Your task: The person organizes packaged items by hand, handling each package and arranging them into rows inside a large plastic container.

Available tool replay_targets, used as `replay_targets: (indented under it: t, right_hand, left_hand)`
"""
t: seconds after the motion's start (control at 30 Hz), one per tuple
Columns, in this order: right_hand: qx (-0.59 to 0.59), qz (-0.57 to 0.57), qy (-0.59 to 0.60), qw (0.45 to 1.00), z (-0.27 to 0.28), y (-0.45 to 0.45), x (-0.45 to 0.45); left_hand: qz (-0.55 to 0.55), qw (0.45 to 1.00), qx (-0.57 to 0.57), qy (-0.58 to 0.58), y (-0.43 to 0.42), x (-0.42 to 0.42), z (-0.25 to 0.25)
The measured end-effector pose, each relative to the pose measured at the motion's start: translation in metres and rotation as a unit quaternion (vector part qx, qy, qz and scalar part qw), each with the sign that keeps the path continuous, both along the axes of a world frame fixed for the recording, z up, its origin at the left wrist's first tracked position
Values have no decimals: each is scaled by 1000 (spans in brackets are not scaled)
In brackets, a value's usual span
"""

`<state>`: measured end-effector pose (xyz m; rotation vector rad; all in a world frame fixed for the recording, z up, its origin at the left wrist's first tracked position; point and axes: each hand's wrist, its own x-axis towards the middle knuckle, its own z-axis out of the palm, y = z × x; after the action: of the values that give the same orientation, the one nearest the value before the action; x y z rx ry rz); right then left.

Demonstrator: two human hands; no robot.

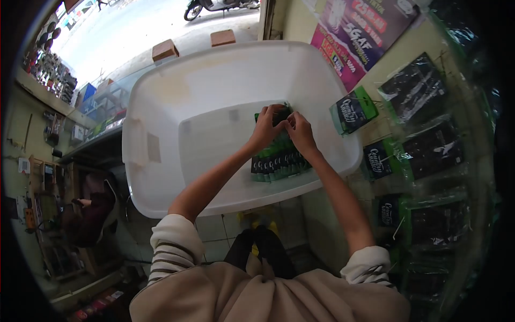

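Observation:
A large white plastic tub [214, 80] stands in front of me. On its right side inside lies a row of overlapping green and dark packets [276, 165]. Over the far end of that row, my left hand [268, 126] has its fingers bent around a dark packet [281, 115]. Just to its right, my right hand [300, 131] is closed, with its fingertips pinched by the same packet's edge. What those fingertips hold is too small to make out.
Green and dark packets [354, 111] hang on hooks along the right wall, below a purple poster [354, 37]. A glass case [104, 102] stands left of the tub. Two bricks [222, 37] lie beyond its far rim. A person in dark red [96, 209] is at the far left.

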<state>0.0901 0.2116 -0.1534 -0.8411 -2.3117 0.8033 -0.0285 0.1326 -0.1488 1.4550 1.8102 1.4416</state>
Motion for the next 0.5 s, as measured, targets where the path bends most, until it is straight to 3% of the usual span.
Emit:
replay_targets:
  t: [0.03, 0.07, 0.1, 0.17, 0.2, 0.27, 0.33, 0.5]
  right_hand:
    - [-35, 44, -78, 995, -10, -1, -7]
    - [-46, 54, -82, 994, -22, -3, -13]
    - [-59, 131, -179, 973, -36, -2, -20]
    - [-55, 248, -351, 901, -76, 3, -29]
    - [-66, 258, -355, 896, -98, 3, -34]
    - [-14, 339, -497, 799, -133, 3, -41]
    - [-6, 352, -518, 779, -158, 0, -48]
    - [84, 367, -355, 856, -222, -9, -61]
  left_hand:
    - [-8, 998, -35, -59, -6, -8, -17]
    - [2, 997, -46, -64, -14, -15, -36]
    - [5, 993, -105, -53, -21, -23, -55]
    - [17, 983, -177, -54, -38, -33, -102]
    - [36, 967, -245, -65, -47, -37, -132]
    - [56, 943, -317, -81, -62, -41, -179]
    - [38, 907, -409, -92, -73, -39, -218]
    - [27, 894, -430, -123, -74, -18, -256]
